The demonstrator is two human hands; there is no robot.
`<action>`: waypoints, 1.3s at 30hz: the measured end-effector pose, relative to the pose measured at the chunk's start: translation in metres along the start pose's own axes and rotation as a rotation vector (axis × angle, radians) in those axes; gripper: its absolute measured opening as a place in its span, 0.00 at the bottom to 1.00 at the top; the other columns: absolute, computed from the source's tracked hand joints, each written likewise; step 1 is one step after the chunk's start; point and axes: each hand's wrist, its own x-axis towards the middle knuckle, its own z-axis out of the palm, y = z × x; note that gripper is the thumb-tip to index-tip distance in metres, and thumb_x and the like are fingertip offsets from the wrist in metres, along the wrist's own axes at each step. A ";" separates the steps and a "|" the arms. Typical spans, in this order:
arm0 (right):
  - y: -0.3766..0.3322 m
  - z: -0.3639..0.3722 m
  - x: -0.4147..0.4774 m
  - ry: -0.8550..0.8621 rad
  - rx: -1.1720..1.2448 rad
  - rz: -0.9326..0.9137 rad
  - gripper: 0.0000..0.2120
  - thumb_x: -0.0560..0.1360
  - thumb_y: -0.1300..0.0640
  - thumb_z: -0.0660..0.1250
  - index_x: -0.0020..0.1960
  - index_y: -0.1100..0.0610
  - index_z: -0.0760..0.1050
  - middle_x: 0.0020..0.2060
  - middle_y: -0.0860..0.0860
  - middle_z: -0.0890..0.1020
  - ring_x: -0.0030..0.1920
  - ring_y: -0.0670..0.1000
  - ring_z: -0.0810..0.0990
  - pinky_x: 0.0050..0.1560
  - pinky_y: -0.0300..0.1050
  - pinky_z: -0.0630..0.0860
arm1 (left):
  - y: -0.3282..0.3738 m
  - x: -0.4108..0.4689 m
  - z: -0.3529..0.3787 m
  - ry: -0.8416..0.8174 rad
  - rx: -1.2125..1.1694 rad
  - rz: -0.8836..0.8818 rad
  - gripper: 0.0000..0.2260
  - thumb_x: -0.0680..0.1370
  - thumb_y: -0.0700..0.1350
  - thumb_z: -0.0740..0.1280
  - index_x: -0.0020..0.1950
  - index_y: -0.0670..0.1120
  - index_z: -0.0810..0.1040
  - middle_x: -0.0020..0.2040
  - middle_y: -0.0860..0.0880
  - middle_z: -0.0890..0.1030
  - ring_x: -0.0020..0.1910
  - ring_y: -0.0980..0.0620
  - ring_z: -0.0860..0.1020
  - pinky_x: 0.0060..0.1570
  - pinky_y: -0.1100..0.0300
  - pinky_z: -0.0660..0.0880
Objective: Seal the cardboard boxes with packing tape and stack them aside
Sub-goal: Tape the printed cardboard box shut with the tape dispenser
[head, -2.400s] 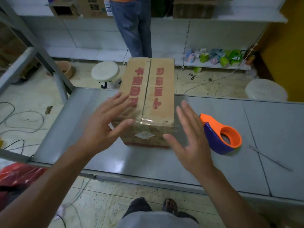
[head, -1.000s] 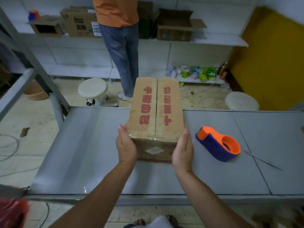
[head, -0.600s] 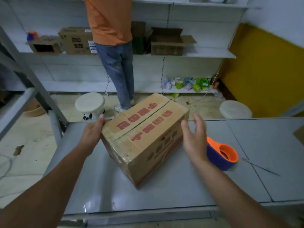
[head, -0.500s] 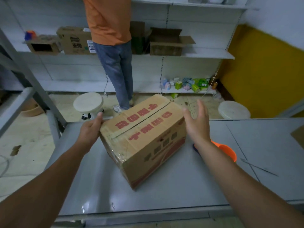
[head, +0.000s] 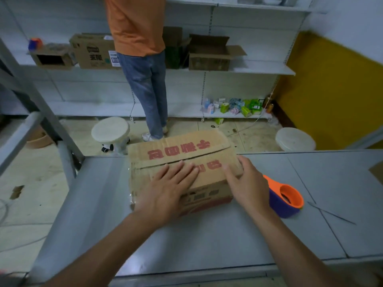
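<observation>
A brown cardboard box [head: 178,150] with red print stands on the grey table [head: 207,241], its long side facing me and its top seam running left to right. My left hand [head: 167,187] lies flat on the near top flap with straight fingers. My right hand [head: 244,183] rests on the box's right near corner, fingers over the top edge. An orange and purple tape dispenser [head: 285,197] lies on the table just right of the box, close to my right wrist.
A person in an orange shirt and jeans [head: 143,69] stands at the white shelves beyond the table. Open cardboard boxes [head: 209,52] sit on the shelf. A round stool [head: 110,130] and a white bucket [head: 295,139] stand on the floor. A thin rod [head: 331,213] lies at the table's right.
The box has been turned about a quarter turn, from lengthwise to sideways. My left hand moved from its far left corner onto the top; my right hand came down onto the right corner.
</observation>
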 end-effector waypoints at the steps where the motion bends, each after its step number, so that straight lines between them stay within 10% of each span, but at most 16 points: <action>1: 0.004 -0.002 -0.011 -0.004 0.030 0.010 0.22 0.76 0.42 0.64 0.66 0.51 0.70 0.58 0.49 0.81 0.58 0.54 0.79 0.54 0.49 0.74 | -0.017 0.004 -0.002 -0.024 0.005 0.081 0.33 0.75 0.62 0.58 0.79 0.55 0.56 0.77 0.54 0.61 0.76 0.51 0.62 0.72 0.52 0.56; 7: 0.006 -0.008 -0.074 -0.212 0.148 0.034 0.14 0.74 0.40 0.65 0.57 0.43 0.70 0.50 0.38 0.80 0.48 0.40 0.80 0.47 0.46 0.78 | -0.084 0.027 -0.031 -0.235 -0.194 0.281 0.27 0.80 0.53 0.61 0.75 0.65 0.53 0.76 0.65 0.52 0.77 0.64 0.45 0.75 0.58 0.35; 11: 0.011 -0.017 -0.069 -0.252 0.174 0.009 0.15 0.75 0.42 0.66 0.59 0.45 0.74 0.53 0.38 0.80 0.56 0.40 0.78 0.57 0.43 0.75 | -0.080 0.056 -0.066 -0.412 0.012 0.161 0.23 0.83 0.48 0.60 0.75 0.66 0.60 0.77 0.63 0.58 0.78 0.57 0.53 0.75 0.47 0.45; 14: 0.006 -0.028 -0.037 -0.030 0.230 -0.083 0.23 0.76 0.46 0.66 0.69 0.51 0.70 0.65 0.44 0.73 0.68 0.45 0.69 0.65 0.39 0.65 | -0.042 0.056 -0.080 -0.121 -0.252 -0.095 0.18 0.81 0.51 0.63 0.71 0.62 0.70 0.74 0.57 0.68 0.74 0.52 0.63 0.72 0.51 0.58; 20: 0.008 -0.017 0.044 -0.255 0.219 -0.001 0.25 0.79 0.45 0.62 0.73 0.52 0.66 0.74 0.49 0.66 0.74 0.48 0.63 0.72 0.43 0.59 | 0.050 0.047 -0.019 -0.036 -0.270 -0.376 0.35 0.76 0.69 0.40 0.80 0.55 0.54 0.81 0.50 0.52 0.79 0.51 0.46 0.76 0.48 0.38; 27: 0.034 -0.006 0.000 -0.016 0.383 -0.078 0.08 0.73 0.50 0.71 0.47 0.47 0.71 0.44 0.45 0.80 0.45 0.47 0.79 0.47 0.42 0.77 | 0.011 0.062 -0.028 0.037 -0.610 -0.391 0.27 0.78 0.68 0.52 0.72 0.58 0.70 0.73 0.56 0.70 0.72 0.54 0.65 0.74 0.48 0.56; 31: 0.045 -0.017 -0.044 -0.401 0.434 -0.149 0.11 0.70 0.51 0.74 0.44 0.43 0.72 0.41 0.40 0.80 0.41 0.41 0.79 0.42 0.34 0.73 | 0.037 0.080 -0.018 -0.105 -0.325 -0.441 0.27 0.80 0.66 0.45 0.79 0.61 0.51 0.81 0.52 0.48 0.79 0.49 0.46 0.76 0.46 0.41; 35: 0.117 -0.034 0.006 -0.059 0.242 -0.106 0.08 0.70 0.53 0.75 0.44 0.51 0.76 0.41 0.45 0.80 0.44 0.46 0.78 0.46 0.44 0.74 | 0.047 0.089 -0.012 -0.123 -0.207 -0.454 0.31 0.77 0.70 0.41 0.79 0.62 0.43 0.81 0.52 0.42 0.79 0.51 0.40 0.75 0.50 0.36; 39: 0.185 -0.044 0.046 -0.194 -0.227 -0.011 0.17 0.68 0.41 0.73 0.42 0.53 0.73 0.40 0.49 0.77 0.46 0.55 0.77 0.37 0.45 0.69 | 0.046 0.089 -0.008 -0.102 -0.186 -0.467 0.32 0.76 0.73 0.40 0.78 0.64 0.46 0.81 0.55 0.45 0.79 0.52 0.42 0.75 0.51 0.37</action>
